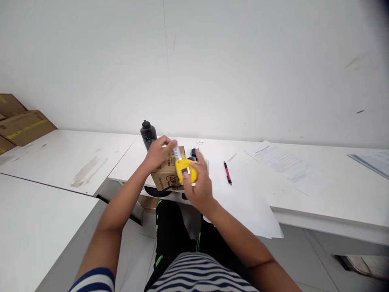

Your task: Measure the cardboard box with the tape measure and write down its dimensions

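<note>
A small brown cardboard box (165, 175) stands at the near edge of the white table (319, 194). My right hand (199, 188) is closed around a yellow tape measure (186, 170) held against the box's right side. My left hand (158, 153) rests on top of the box and pinches the end of the pale tape blade (176, 151), which runs a short way from the case across the box top.
A dark water bottle (148, 134) stands just behind the box. A red and black pen (227, 173) lies to the right beside sheets of white paper (243, 198) overhanging the edge. Printed papers (281, 161) lie farther right. Cardboard boxes (21, 125) are stacked at far left.
</note>
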### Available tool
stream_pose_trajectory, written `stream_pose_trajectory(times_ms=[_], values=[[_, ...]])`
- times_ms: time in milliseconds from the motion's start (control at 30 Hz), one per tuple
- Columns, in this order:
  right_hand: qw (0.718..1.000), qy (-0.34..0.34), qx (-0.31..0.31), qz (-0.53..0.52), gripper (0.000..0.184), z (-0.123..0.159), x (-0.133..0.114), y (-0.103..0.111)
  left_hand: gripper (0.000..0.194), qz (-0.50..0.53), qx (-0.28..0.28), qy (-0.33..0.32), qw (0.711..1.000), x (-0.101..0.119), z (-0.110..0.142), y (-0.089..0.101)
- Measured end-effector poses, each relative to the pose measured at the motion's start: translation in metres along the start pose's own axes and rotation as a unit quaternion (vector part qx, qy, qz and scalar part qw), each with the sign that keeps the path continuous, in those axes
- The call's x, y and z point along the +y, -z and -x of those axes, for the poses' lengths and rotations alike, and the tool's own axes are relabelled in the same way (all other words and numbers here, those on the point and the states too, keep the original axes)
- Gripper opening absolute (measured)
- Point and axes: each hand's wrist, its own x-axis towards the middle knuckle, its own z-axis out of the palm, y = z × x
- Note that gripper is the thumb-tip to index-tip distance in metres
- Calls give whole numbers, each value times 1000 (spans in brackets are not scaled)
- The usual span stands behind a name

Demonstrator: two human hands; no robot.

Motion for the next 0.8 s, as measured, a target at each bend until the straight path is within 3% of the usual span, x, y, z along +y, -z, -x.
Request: stream_pose_trajectory(times_ms=[100, 167, 233, 300, 400, 500, 567, 667, 733, 800], values=[[994, -32, 80, -64, 40, -4, 22, 12, 55, 14, -62, -37, 997, 12, 30, -4], [976, -111, 117, -149, 42, -7, 33, 13, 61, -51, -99, -58, 992, 9, 43, -10], [928, -233, 120, -263, 48, -12, 42, 13, 85, -125, -117, -59, 983, -2, 50, -12], [863, -328, 81, -374, 51, -19, 49, 13, 99, -165, -116, -52, 978, -20, 56, -8], [784, -392, 8, -481, 45, -29, 61, 10, 94, -135, -43, -12, 990, -55, 72, 5], [754, -401, -42, -519, 43, -42, 69, -2, 93, 2, 73, 64, 995, -93, 99, 2], [764, -385, -90, -510, 50, -56, 71, -16, 93, 103, 99, 101, 985, -112, 116, -15], [834, -306, -202, -413, 61, -82, 69, -42, 95, 224, 128, 123, 958, -125, 129, -43], [888, -178, -301, -300, 60, -99, 64, -59, 88, 300, 172, 123, 930, -124, 128, -51], [900, -26, -393, -189, 56, -113, 57, -75, 76, 344, 210, 121, 907, -116, 121, -50]])
